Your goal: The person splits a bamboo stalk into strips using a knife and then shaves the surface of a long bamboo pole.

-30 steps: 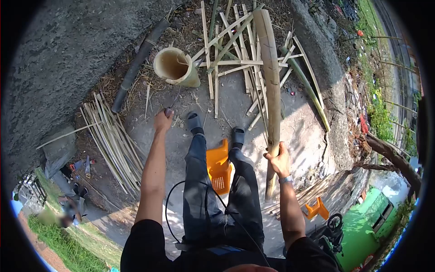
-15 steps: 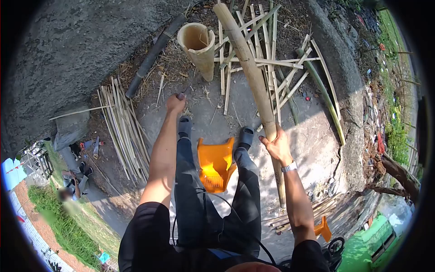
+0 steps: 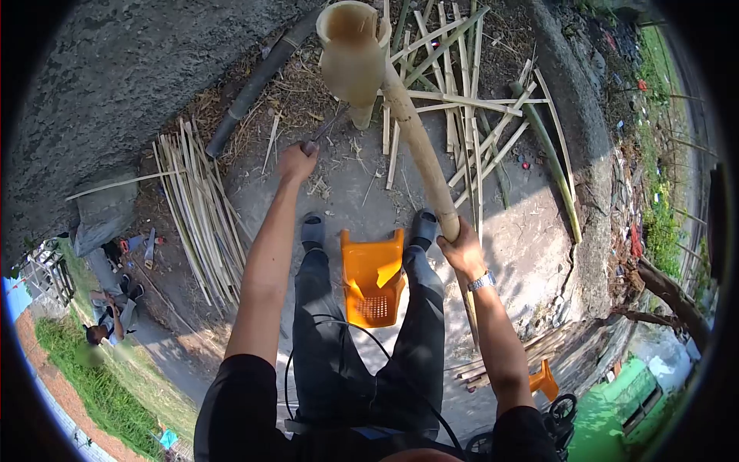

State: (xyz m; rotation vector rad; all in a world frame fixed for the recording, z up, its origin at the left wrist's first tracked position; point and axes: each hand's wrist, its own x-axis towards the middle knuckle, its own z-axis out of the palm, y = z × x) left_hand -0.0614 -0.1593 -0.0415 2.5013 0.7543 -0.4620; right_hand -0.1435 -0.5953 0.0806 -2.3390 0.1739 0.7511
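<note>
My left hand (image 3: 298,163) is closed round the handle of a thin-bladed tool (image 3: 310,146), whose blade points up and right towards a wide hollow bamboo piece (image 3: 360,114). A blurred patch hides part of that piece and the far end of a long bamboo pole (image 3: 419,146). Wrapped round the lower part of the pole is my right hand (image 3: 462,248), with a metal-banded watch on the wrist. The pole slants up and left; whether it touches the wide piece cannot be told. Between my legs stands an orange plastic stool (image 3: 372,266).
Split bamboo strips (image 3: 202,219) lie in a bundle at the left; more strips (image 3: 466,100) are strewn at the upper right. A dark pole (image 3: 258,86) and a green pole (image 3: 550,154) lie on the ground. A saw (image 3: 150,250) and a seated person (image 3: 112,312) are at the far left.
The pole's far end has swung left towards the hollow bamboo piece. My right hand has moved slightly left with the pole, and my left hand, with the tool, slightly up.
</note>
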